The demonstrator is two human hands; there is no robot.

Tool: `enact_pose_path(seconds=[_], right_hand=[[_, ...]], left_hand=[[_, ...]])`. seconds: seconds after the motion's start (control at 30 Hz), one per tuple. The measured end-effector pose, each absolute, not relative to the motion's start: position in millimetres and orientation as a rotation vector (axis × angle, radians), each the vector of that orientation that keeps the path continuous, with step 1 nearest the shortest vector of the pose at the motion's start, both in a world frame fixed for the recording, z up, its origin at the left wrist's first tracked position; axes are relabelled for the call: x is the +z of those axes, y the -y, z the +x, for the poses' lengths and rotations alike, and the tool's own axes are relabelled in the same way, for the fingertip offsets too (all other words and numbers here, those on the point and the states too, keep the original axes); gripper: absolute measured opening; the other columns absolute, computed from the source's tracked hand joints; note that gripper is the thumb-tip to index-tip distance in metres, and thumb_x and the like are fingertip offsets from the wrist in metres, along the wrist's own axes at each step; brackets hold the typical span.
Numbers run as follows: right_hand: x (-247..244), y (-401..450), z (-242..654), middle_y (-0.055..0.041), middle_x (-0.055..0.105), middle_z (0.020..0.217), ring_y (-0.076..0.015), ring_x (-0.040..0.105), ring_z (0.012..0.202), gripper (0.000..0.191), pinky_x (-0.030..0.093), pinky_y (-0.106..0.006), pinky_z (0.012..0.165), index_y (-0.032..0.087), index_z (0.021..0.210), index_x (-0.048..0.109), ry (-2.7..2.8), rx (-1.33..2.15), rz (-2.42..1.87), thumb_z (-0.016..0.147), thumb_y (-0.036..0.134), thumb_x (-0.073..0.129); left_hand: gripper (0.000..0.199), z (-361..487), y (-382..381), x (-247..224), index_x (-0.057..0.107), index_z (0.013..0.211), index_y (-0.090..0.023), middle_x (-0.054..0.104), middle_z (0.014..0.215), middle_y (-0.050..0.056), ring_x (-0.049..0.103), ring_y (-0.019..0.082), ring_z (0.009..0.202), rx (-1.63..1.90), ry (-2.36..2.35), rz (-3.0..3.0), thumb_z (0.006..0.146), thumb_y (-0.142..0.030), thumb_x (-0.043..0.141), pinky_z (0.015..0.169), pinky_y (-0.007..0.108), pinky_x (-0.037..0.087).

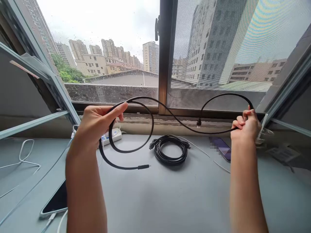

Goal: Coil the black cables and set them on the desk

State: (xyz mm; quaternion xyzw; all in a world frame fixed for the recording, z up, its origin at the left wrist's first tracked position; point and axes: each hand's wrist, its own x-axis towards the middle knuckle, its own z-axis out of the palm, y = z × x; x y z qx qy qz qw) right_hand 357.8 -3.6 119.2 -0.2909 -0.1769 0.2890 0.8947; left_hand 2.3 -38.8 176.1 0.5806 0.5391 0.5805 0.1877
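Note:
A thin black cable [178, 120] stretches in the air between my two hands. My left hand [104, 121] pinches it between thumb and fingers, with a loop hanging to the right and one plug end pointing right below. On the other side, my right hand [245, 124] is closed around the same cable. From there an arc curves up and left, and its other plug hangs down near the window sill. A coiled black cable bundle [171, 161] lies on the grey table between my arms, touched by neither hand.
Behind my left hand is a white power strip [116, 136]. A dark phone [224, 149] lies by my right wrist, and a device [57, 199] with a plugged white cable sits by my left forearm. White cords cross the table [150, 200]. Window frames [166, 64] rise behind.

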Motion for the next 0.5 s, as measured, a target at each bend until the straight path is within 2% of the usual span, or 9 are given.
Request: enact_pose_path(seconds=[0.1,0.3,0.4,0.5], right_hand=[[120,5,357,0.0090,0.046,0.062,0.0003,0.028,0.032,0.016,0.013,-0.015,0.030,0.017,0.080,0.049,0.377,0.505,-0.601,0.077,0.002,0.045],[121,6,352,0.0073,0.048,0.065,-0.0010,0.029,0.033,0.014,0.012,-0.018,0.031,0.017,0.087,0.053,0.430,0.362,-0.659,0.081,0.007,0.045],[119,3,353,0.0064,0.049,0.065,-0.0018,0.030,0.034,0.012,0.018,-0.020,0.031,0.016,0.088,0.054,0.455,0.267,-0.680,0.089,0.017,0.041],[115,-1,356,0.0060,0.048,0.067,-0.0017,0.031,0.035,0.013,0.024,-0.020,0.033,0.016,0.082,0.050,0.470,0.210,-0.684,0.090,0.015,0.039]], left_hand=[[0.048,4,37,176,0.067,0.053,-0.013,0.023,0.037,-0.008,0.018,0.000,0.033,1.588,-1.486,1.608,0.055,-0.060,0.079,0.033,0.016,0.010],[0.029,19,31,177,0.072,0.067,-0.012,0.023,0.034,-0.009,0.016,0.000,0.032,1.624,-1.411,1.453,0.083,-0.035,0.064,0.034,0.016,0.008],[0.028,16,27,176,0.069,0.066,-0.012,0.025,0.033,-0.009,0.016,0.001,0.030,1.771,-1.380,1.379,0.086,-0.029,0.059,0.033,0.016,0.007],[0.026,8,23,174,0.069,0.072,-0.011,0.027,0.032,-0.008,0.017,0.002,0.030,1.885,-1.380,1.356,0.087,-0.028,0.056,0.032,0.015,0.008]])
